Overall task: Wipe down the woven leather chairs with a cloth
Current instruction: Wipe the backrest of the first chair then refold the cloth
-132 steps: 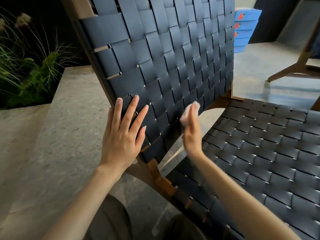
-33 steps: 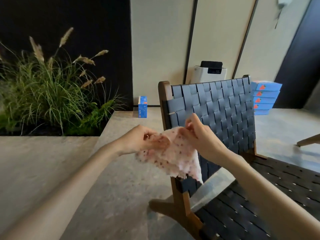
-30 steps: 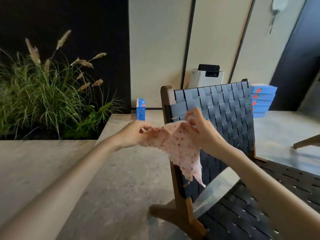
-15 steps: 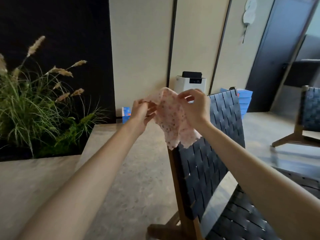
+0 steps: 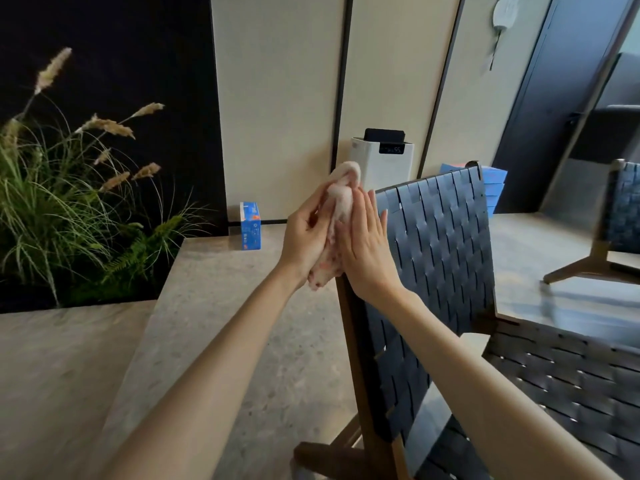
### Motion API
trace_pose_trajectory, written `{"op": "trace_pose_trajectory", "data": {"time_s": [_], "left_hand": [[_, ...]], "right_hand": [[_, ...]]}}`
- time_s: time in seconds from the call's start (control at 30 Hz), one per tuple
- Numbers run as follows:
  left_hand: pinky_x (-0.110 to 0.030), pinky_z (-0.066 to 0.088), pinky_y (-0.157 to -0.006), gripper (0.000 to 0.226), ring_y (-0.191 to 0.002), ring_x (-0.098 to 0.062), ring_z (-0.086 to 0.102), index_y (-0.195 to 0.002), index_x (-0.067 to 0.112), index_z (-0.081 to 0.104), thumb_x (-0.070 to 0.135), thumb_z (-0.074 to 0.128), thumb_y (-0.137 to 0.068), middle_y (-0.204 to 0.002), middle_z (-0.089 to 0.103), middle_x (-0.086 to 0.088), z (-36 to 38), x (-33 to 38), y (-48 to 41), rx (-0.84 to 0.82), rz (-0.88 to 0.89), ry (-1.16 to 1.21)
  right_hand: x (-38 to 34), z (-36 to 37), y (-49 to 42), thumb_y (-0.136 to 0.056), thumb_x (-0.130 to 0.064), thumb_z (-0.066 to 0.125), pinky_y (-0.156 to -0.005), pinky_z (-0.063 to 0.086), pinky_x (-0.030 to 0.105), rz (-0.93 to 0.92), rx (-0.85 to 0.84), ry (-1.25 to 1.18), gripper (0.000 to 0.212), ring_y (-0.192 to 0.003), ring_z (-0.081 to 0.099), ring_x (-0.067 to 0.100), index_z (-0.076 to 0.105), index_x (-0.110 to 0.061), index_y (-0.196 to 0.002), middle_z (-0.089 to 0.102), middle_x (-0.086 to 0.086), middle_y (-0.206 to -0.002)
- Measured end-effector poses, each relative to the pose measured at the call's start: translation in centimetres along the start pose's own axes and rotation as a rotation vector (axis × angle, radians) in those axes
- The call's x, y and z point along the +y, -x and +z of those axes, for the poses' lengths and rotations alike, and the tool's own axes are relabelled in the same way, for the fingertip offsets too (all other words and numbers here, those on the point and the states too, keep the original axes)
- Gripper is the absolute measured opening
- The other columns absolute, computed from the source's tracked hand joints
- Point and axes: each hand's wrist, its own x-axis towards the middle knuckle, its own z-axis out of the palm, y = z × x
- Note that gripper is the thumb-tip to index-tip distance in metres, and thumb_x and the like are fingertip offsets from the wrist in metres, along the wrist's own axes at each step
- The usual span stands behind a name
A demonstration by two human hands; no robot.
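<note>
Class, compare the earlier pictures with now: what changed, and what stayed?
The cloth, held spread between both hands, is now bunched. The left hand grips it; the right hand dropped its pinch and presses flat against it. The chair stayed put.

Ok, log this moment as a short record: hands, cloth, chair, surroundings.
left hand: fingers curled round the pink-spotted white cloth
right hand: fingers straight, pressed flat against the cloth
cloth state: bunched between both hands, not on the weave
target: dark blue woven leather chair, wooden frame, backrest just right of the hands
background: small blue carton, white appliance, tall grass plant
</note>
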Motion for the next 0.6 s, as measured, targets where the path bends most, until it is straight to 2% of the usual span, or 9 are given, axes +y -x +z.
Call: {"op": "trace_pose_trajectory", "data": {"time_s": [0.1, 0.17, 0.27, 0.33, 0.37, 0.43, 0.5, 0.53, 0.6], "left_hand": [[-0.032, 0.043, -0.107, 0.044, -0.126, -0.008, 0.053, -0.142, 0.018, 0.046, 0.011, 0.052, -0.099, -0.139, 0.055, 0.002, 0.0, -1.3, 1.1, 0.055, 0.017, 0.011], [-0.032, 0.048, -0.101, 0.049, -0.121, -0.009, 0.057, -0.140, 0.028, 0.045, 0.008, 0.056, -0.096, -0.134, 0.059, 0.000, 0.1, -2.4, 2.6, 0.107, -0.019, -0.024], [-0.021, 0.053, -0.079, 0.041, -0.094, -0.016, 0.068, -0.136, 0.021, 0.055, 0.012, 0.057, -0.096, -0.108, 0.072, -0.007, 0.3, -4.1, 4.6, 0.154, -0.041, -0.164], [-0.011, 0.049, -0.072, 0.035, -0.085, -0.009, 0.067, -0.130, 0.015, 0.061, 0.011, 0.057, -0.095, -0.100, 0.074, -0.005, 0.5, -4.4, 5.6, 0.202, -0.009, -0.256], [-0.010, 0.048, -0.071, 0.033, -0.081, -0.004, 0.065, -0.128, 0.014, 0.063, 0.011, 0.058, -0.095, -0.096, 0.074, 0.000, 0.5, -4.1, 5.8, 0.223, 0.017, -0.263], [-0.016, 0.053, -0.076, 0.034, -0.087, 0.000, 0.065, -0.129, 0.013, 0.062, 0.013, 0.059, -0.095, -0.099, 0.072, 0.008, 0.1, -3.4, 5.3, 0.234, 0.052, -0.235], [-0.032, 0.054, -0.092, 0.044, -0.111, -0.007, 0.061, -0.140, 0.016, 0.051, 0.019, 0.059, -0.096, -0.124, 0.064, 0.006, -0.5, -2.6, 3.9, 0.184, 0.045, -0.177], [-0.037, 0.052, -0.096, 0.051, -0.117, -0.010, 0.058, -0.146, 0.019, 0.042, 0.024, 0.057, -0.097, -0.131, 0.058, 0.003, -0.9, -2.2, 3.0, 0.132, 0.060, -0.180], [-0.034, 0.052, -0.094, 0.055, -0.109, -0.010, 0.058, -0.150, 0.027, 0.030, 0.026, 0.050, -0.099, -0.125, 0.056, 0.000, -1.4, -0.9, 1.2, -0.010, 0.129, -0.236]], "right_hand": [[0.4, 0.4, 1.3, -0.105, -0.021, 0.035, -0.121, -0.003, 0.042, -0.097, 0.012, 0.069, 0.064, -0.148, -0.015, 0.018, -0.008, -0.018, -0.153, -0.010, -0.002, -0.161], [0.8, 0.7, 2.4, -0.102, -0.013, 0.039, -0.121, 0.000, 0.046, -0.124, 0.021, 0.077, 0.069, -0.148, -0.016, 0.022, -0.008, -0.018, -0.152, -0.011, 0.000, -0.161], [1.0, 1.0, 3.6, -0.100, -0.011, 0.040, -0.121, 0.003, 0.049, -0.110, 0.014, 0.062, 0.070, -0.148, -0.014, 0.023, -0.005, -0.016, -0.153, -0.008, 0.000, -0.161], [1.0, 0.8, 4.1, -0.100, -0.012, 0.037, -0.121, 0.006, 0.050, -0.110, -0.010, 0.054, 0.065, -0.148, -0.013, 0.024, 0.000, -0.011, -0.154, -0.006, 0.002, -0.161], [0.9, 0.6, 4.2, -0.099, -0.013, 0.034, -0.121, 0.008, 0.051, -0.112, -0.029, 0.048, 0.064, -0.148, -0.013, 0.024, 0.001, -0.009, -0.154, -0.006, 0.002, -0.161], [0.8, -0.2, 3.9, -0.096, -0.015, 0.033, -0.120, 0.012, 0.051, -0.130, -0.068, 0.044, 0.066, -0.148, -0.012, 0.024, 0.000, -0.010, -0.154, -0.007, 0.001, -0.161], [0.2, -1.0, 2.8, -0.094, -0.015, 0.032, -0.120, 0.013, 0.048, -0.167, -0.102, 0.046, 0.067, -0.149, -0.009, 0.024, 0.002, -0.011, -0.154, -0.006, 0.000, -0.161], [-0.3, -1.4, 1.9, -0.093, -0.013, 0.031, -0.121, 0.011, 0.044, -0.174, -0.113, 0.035, 0.067, -0.149, -0.008, 0.023, 0.004, -0.011, -0.154, -0.005, -0.001, -0.160], [-1.3, -2.2, -0.2, -0.092, -0.008, 0.029, -0.120, 0.008, 0.032, -0.143, -0.117, -0.008, 0.065, -0.149, -0.005, 0.021, 0.008, -0.010, -0.154, 0.001, -0.001, -0.161]]}}
